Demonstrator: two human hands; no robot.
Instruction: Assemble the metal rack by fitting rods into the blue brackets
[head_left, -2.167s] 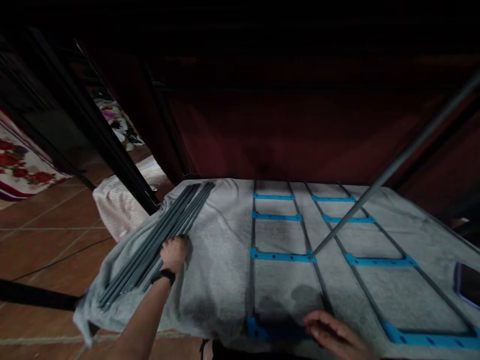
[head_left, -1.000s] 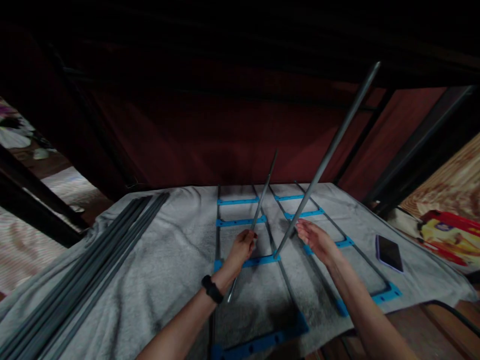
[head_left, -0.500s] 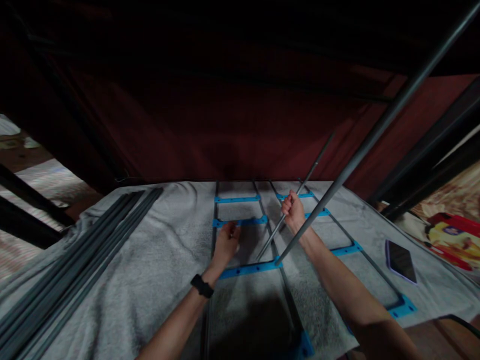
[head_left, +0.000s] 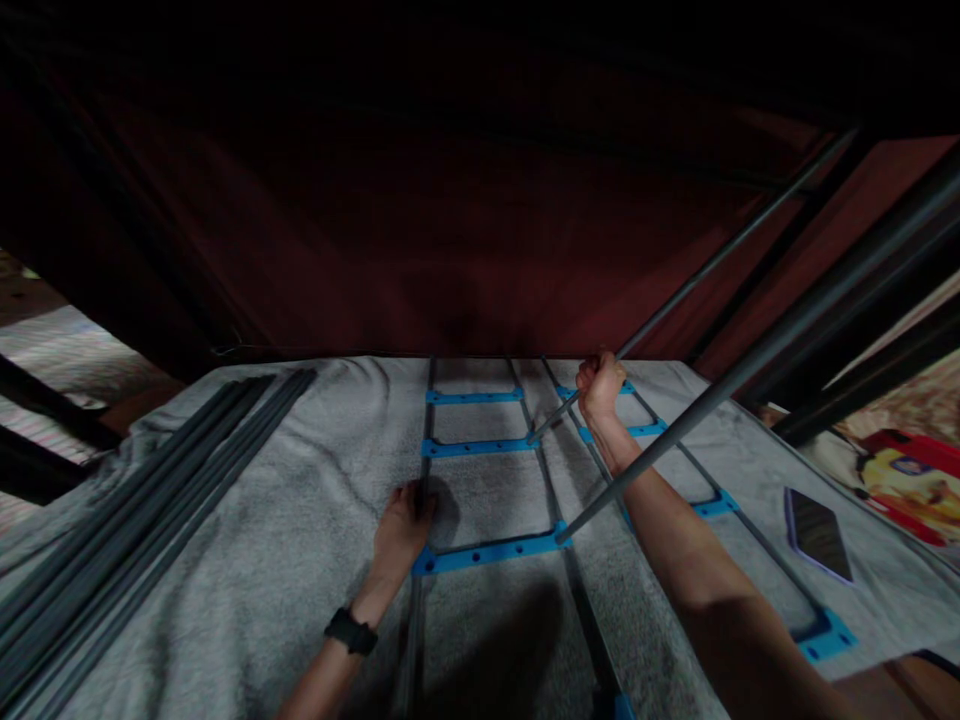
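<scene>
Since half second ago, left hand [head_left: 402,528] slid nearer along left rail of grey frame [head_left: 424,470], right hand [head_left: 600,385] lifted rod end further back. Scene very dark; upper end of thin rod [head_left: 720,257] lost against dark curtain. Right hand closed in fist around thin rod, lower tip at blue crossbar [head_left: 480,447]. Left fingers curled, pressing rail on grey blanket [head_left: 300,520]. Second, thicker rod [head_left: 750,370] leans beside, cut off at picture edge.

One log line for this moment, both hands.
left hand: on frame rail | right hand: grip on slanted rod | rod tip at blue crossbar
</scene>
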